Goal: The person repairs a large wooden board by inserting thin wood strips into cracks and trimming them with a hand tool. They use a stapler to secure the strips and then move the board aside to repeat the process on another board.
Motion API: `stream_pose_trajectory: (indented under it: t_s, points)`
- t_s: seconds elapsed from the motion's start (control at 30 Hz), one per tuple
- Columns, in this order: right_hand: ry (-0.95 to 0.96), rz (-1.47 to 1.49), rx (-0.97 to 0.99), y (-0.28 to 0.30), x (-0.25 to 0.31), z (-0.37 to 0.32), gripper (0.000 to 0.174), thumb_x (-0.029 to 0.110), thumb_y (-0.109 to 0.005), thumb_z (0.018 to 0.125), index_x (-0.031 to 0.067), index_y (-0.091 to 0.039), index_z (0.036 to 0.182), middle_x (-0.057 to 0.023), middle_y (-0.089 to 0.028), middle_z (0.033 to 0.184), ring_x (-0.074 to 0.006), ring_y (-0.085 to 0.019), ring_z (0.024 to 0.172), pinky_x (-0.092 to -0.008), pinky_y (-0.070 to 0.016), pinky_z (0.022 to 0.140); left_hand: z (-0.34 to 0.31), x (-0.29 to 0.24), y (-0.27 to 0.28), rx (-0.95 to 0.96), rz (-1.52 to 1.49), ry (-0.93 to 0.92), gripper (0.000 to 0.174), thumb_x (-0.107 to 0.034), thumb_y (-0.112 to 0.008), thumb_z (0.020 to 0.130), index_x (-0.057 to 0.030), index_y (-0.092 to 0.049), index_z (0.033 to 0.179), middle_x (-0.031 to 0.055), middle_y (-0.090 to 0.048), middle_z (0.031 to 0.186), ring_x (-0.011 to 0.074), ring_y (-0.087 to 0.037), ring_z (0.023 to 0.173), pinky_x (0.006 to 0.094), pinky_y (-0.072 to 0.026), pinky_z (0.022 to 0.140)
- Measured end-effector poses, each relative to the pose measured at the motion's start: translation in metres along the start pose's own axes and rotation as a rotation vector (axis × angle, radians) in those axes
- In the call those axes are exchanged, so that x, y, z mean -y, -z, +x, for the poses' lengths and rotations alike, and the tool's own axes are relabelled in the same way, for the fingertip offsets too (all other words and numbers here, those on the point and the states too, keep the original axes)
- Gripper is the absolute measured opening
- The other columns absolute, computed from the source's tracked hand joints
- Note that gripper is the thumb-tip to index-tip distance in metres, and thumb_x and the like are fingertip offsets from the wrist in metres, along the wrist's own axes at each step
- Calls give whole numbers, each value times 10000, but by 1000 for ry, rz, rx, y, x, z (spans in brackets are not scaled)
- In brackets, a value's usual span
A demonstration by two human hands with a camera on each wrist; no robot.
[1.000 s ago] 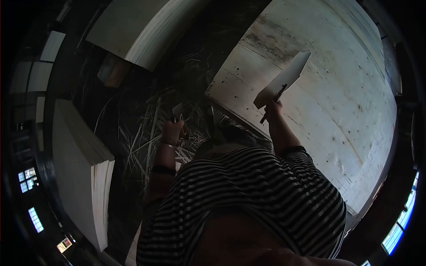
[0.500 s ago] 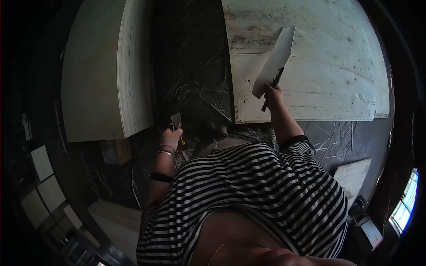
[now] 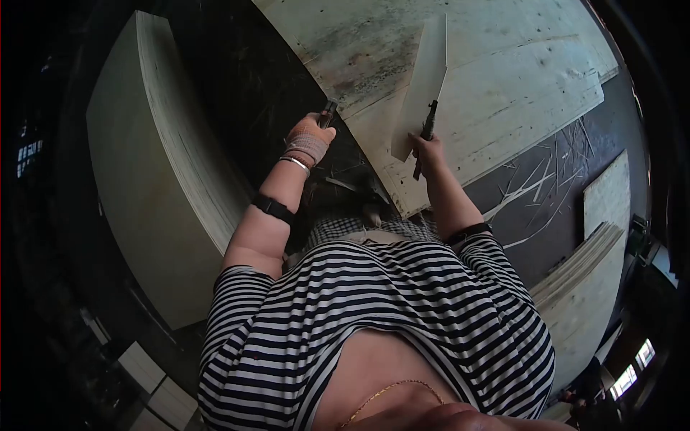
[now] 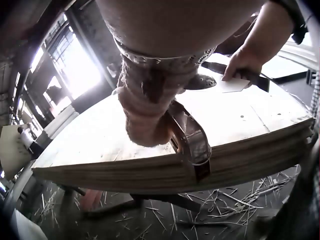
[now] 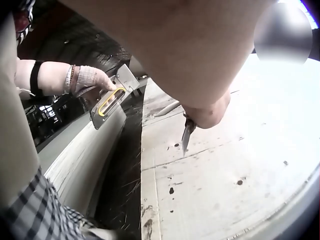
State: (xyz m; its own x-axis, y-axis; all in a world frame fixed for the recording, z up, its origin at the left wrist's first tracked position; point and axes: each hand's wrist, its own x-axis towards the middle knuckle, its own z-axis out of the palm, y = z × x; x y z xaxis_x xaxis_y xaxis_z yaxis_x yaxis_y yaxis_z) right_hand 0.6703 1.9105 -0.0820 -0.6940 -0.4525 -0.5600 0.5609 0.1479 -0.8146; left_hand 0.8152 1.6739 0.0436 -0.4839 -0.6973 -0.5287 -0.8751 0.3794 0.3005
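Note:
My left hand [image 3: 310, 138], in a pale knitted glove, is at the near left edge of a stack of wide veneer sheets [image 3: 503, 86]. It grips a flat metal-plated tool [image 5: 128, 79] with a yellow-rimmed handle opening, which overlaps the stack's edge in the left wrist view. Bare, my right hand [image 3: 429, 153] is over the top sheet. Together it holds a dark-handled knife [image 3: 430, 123] and a long, pale veneer strip [image 3: 424, 72] that points away from me. In the right wrist view the knife's blade [image 5: 186, 137] points down toward the sheet.
Another tall sheet stack [image 3: 136, 179] stands to the left across a dark gap. Loose wood slivers [image 3: 532, 187] litter the floor right of the main stack. A smaller stack [image 3: 582, 294] is at the lower right. Another person [image 4: 29, 142] is far off in the left wrist view.
My left hand has risen from low beside my body, going forward and right to the stack's edge with its tool. My right hand keeps the knife and strip over the sheets. The head view has turned.

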Motion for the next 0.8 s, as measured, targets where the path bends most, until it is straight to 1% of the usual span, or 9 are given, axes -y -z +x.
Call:
stream_pose_trajectory:
  t_s: [0.1, 0.2, 0.4, 0.47, 0.6, 0.67, 0.73, 0.77, 0.8]
  points:
    - [3, 73, -44, -11, 15, 12, 158, 121, -709, 794, 83, -556, 813, 16, -500, 587, -90, -414, 447, -256, -324, 420, 26, -26, 0, -8, 82, -110, 470, -335, -655, 756, -68, -593, 1138, 174, -653, 1038, 330, -616, 1006, 414, -483, 877]
    - [6, 90, -62, -23, 32, 16, 164, 120, -715, 792, 92, -554, 810, 23, -494, 586, -82, -408, 446, -251, -319, 417, 53, -48, 13, 19, 225, -142, 468, -351, -624, 783, -93, -577, 1170, 159, -641, 1106, 315, -609, 1046, 415, -472, 897]
    - [-40, 87, -71, -55, 43, 45, 173, 113, -723, 784, 96, -551, 803, 29, -496, 591, -75, -402, 444, -246, -309, 409, 161, -68, 40, -217, 569, -347, 441, -393, -616, 799, -93, -567, 1119, 128, -643, 1102, 295, -623, 1012, 461, -455, 826]
    - [-53, 104, -98, -73, 47, 61, 179, 99, -728, 776, 92, -550, 792, 27, -498, 592, -75, -407, 444, -249, -315, 405, 210, -74, 56, -307, 625, -381, 450, -397, -652, 773, -121, -584, 1121, 135, -658, 1060, 302, -631, 1004, 433, -479, 832]
    - [-94, 97, -178, -117, 62, 100, 186, 109, -715, 781, 94, -531, 758, 24, -493, 601, -79, -423, 476, -252, -315, 432, 299, -114, 102, -275, 744, -318, 468, -435, -633, 803, -126, -560, 1147, 101, -645, 1097, 289, -625, 1023, 444, -461, 852]
    - [-114, 72, -206, -131, 49, 119, 164, 140, -721, 784, 80, -569, 768, 26, -523, 620, -95, -473, 512, -260, -363, 470, 334, -126, 114, -291, 736, -305, 513, -472, -643, 791, -128, -546, 1160, 100, -645, 1094, 288, -619, 1035, 446, -461, 856]
    - [85, -177, -556, -155, 48, 121, 247, 237, -732, 783, 44, -578, 783, -5, -553, 608, -109, -515, 540, -309, -424, 512, 350, -136, 121, -253, 698, -365, 614, -508, -641, 779, -130, -499, 1241, 105, -554, 1244, 276, -539, 1147, 448, -420, 921]
    - [29, -362, -669, -161, 59, 113, 334, 353, -688, 818, 30, -606, 801, -69, -611, 644, -207, -592, 611, -359, -463, 606, 350, -140, 121, -270, 679, -440, 651, -519, -635, 779, -133, -476, 1279, 101, -508, 1309, 271, -498, 1196, 446, -395, 955]
    - [16, -362, -689, -163, 59, 119, 334, 353, -688, 818, 30, -606, 801, -69, -611, 644, -207, -592, 611, -359, -463, 606, 359, -132, 106, -310, 674, -604, 736, -552, -614, 770, -140, -421, 1348, 86, -418, 1388, 257, -407, 1266, 444, -312, 1027]
